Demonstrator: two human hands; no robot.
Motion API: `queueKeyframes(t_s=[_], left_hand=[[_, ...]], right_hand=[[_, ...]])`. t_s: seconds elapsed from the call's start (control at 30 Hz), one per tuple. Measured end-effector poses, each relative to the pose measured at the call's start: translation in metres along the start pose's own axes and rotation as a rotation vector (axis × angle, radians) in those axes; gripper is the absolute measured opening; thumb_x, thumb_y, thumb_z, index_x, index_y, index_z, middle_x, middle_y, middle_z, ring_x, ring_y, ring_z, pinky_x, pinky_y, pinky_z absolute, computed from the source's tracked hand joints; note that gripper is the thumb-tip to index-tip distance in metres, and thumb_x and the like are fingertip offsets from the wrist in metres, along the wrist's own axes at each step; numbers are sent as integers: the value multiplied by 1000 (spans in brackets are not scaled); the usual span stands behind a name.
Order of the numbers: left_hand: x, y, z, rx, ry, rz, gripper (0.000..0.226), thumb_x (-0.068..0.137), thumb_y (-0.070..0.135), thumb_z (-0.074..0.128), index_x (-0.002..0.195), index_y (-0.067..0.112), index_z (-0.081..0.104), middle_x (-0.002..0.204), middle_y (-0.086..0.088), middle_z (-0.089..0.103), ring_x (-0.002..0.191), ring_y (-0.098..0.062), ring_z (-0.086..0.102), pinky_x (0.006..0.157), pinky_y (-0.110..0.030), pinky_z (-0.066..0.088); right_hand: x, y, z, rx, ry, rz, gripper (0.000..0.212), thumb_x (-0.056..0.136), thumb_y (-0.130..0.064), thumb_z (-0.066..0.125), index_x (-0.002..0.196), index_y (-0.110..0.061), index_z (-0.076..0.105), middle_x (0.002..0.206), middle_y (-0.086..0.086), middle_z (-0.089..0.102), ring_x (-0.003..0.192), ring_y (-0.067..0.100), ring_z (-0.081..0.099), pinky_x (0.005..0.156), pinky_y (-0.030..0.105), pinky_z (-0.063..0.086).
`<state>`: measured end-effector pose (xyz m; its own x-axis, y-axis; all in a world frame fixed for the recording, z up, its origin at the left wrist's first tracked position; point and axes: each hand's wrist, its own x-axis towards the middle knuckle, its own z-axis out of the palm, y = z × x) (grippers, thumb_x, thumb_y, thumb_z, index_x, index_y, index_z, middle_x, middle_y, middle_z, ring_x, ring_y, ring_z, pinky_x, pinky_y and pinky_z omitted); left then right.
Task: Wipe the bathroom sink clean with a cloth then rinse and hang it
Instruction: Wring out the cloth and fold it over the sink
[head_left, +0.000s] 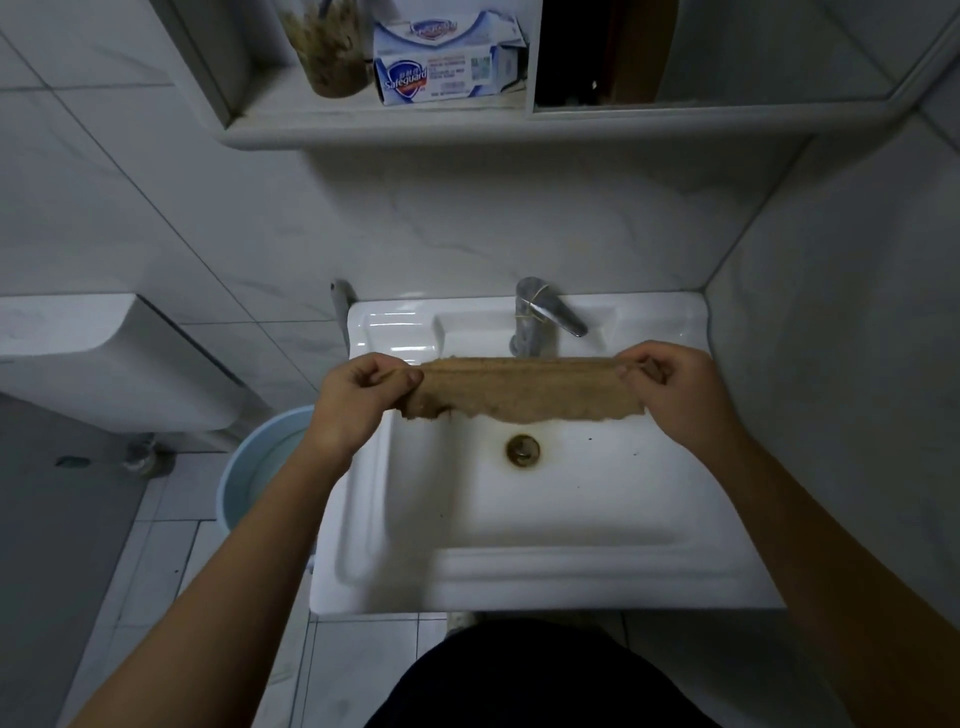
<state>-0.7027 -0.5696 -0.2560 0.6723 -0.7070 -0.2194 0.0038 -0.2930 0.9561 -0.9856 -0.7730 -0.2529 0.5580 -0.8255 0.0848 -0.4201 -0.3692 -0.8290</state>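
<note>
Brown cloth (524, 388) is held stretched above sink (545, 571), an end pinched by curled left hand (358, 397) and right hand (670, 387).

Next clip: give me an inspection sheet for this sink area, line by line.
Surface: white sink, rust-brown ring around the drain, dark specks inside it.
Job's things: brown cloth stretched between both hands above the sink; faucet shows no running water.
Clutter: soap box and jar on the shelf.
Hands: left hand and right hand each pinch one cloth end.
Cables: nothing seen.
Surroundings: blue bucket on the floor left of the sink, toilet tank, tiled walls.
</note>
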Motion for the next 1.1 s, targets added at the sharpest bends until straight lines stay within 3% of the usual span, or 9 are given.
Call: queueKeyframes(t_s=[0.1,0.27,0.37,0.5,0.57,0.7,0.83,0.93,1.1], left_hand=[[-17,-15,-2,135,-84,-69,11,87,7,76,86,-3,71,69,-3,70,63,-9,64,66,-17,54],[-66,-67,0,215,-234,-250,11,86,3,77,85,-5,71,71,-8,72,65,-10,66,62,-14,53],[-86,-85,4,196,-263,-324,9,87,4,75,85,-2,70,73,-11,70,69,-15,66,65,-17,54],[-91,-90,8,34,-263,-421,15,86,12,77,91,0,68,83,-20,70,83,-31,66,88,-41,56],[-89,-92,9,-145,-241,-479,22,84,16,76,95,1,65,96,-33,69,93,-43,67,99,-52,53],[-82,-93,19,-223,-178,-498,6,97,8,62,98,3,61,109,-41,65,96,-48,66,97,-62,54],[-71,-93,30,-162,-100,-474,9,100,16,59,92,12,59,97,-18,69,89,-35,67,82,-57,57],[-65,-99,37,-65,-109,-470,15,101,25,56,91,15,56,91,-10,65,84,-26,62,73,-49,56],[-52,-115,56,352,-184,-383,27,106,35,43,94,11,48,86,-4,53,82,-19,50,67,-30,40]], right_hand=[[-13,13,-2,-39,-97,35,13,88,-5,67,90,-14,76,66,-3,63,58,5,56,54,14,43],[-72,68,8,-101,-372,158,10,89,-10,69,81,-12,75,68,12,66,64,30,62,61,41,50],[-98,84,12,-74,-425,230,16,91,-8,67,82,-17,76,75,7,72,73,26,67,66,34,53],[-105,89,17,-21,-438,334,19,94,-10,63,77,-8,71,71,13,67,67,28,62,63,31,46],[-104,88,20,50,-405,377,30,95,-8,60,66,-5,54,59,7,49,54,19,45,58,26,35],[-102,89,30,75,-356,406,32,98,-11,55,69,3,48,63,2,42,57,8,40,56,26,30],[-95,92,37,33,-315,410,31,99,-17,57,73,0,54,63,0,49,55,2,45,53,15,35],[-88,93,42,2,-337,450,39,100,-25,55,64,-15,45,61,-4,45,56,4,44,55,22,33],[-77,101,55,-211,-585,594,35,104,-44,39,84,-24,60,83,0,62,80,16,61,65,27,43]])
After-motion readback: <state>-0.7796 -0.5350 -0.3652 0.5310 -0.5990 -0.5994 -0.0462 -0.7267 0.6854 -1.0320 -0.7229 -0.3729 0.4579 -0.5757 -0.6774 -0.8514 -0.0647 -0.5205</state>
